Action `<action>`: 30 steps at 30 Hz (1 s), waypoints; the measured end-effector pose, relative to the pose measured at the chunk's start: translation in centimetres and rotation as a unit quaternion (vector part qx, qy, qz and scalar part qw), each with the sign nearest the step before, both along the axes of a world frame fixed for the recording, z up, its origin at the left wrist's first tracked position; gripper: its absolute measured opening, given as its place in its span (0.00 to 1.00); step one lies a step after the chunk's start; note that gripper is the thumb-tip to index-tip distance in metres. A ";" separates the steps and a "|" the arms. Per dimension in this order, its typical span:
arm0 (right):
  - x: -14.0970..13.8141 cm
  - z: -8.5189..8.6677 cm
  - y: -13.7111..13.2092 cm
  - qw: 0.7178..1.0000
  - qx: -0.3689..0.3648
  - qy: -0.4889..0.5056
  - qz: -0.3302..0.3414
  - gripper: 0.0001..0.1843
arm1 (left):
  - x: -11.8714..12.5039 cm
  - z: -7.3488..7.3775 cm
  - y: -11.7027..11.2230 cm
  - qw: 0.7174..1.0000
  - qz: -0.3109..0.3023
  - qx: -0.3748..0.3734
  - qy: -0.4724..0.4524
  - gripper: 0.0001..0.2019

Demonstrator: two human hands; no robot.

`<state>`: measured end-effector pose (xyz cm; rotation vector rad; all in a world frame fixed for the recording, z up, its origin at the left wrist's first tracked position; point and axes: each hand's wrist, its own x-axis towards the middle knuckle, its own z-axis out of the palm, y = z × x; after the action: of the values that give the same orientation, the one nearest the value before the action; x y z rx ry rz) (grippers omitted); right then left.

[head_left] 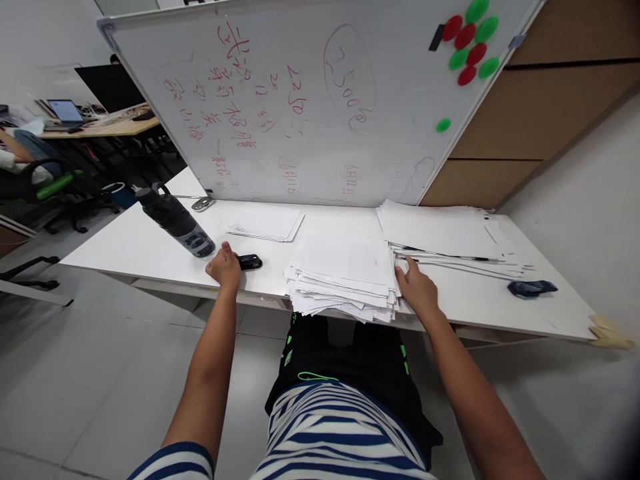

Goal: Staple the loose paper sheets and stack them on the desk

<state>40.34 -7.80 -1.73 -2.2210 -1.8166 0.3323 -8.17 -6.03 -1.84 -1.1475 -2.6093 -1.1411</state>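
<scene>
My left hand point(225, 267) is closed around one end of a black stapler point(251, 261) near the front edge of the white table. In front of my body lies a thick, uneven stack of white papers point(345, 273), some sheets jutting past the table edge. My right hand point(419, 288) rests at the right side of this stack, thumb and forefinger apart, the thumb at the paper edges. Behind it spreads a second, wide pile of papers point(440, 230). A thin pile of sheets point(267, 223) lies to the left of the thick stack, farther back.
A dark bottle point(177, 221) stands left of my left hand, beyond it a shiny metal object point(203, 204). A dark blue object point(533, 288) lies at the right. A whiteboard point(300, 100) with red writing and magnets stands behind the table. A person's arm point(17, 147) shows far left.
</scene>
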 end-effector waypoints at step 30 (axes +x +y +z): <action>0.4 -1.5 0.6 0.999 0.032 -0.017 -0.014 0.29 | 7.7 0.6 11.5 0.924 -0.277 -0.237 0.120 0.22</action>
<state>40.69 -7.23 -3.23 -2.2186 -1.7864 0.2307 -0.47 5.42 -1.21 -2.0633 -2.4939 -0.3482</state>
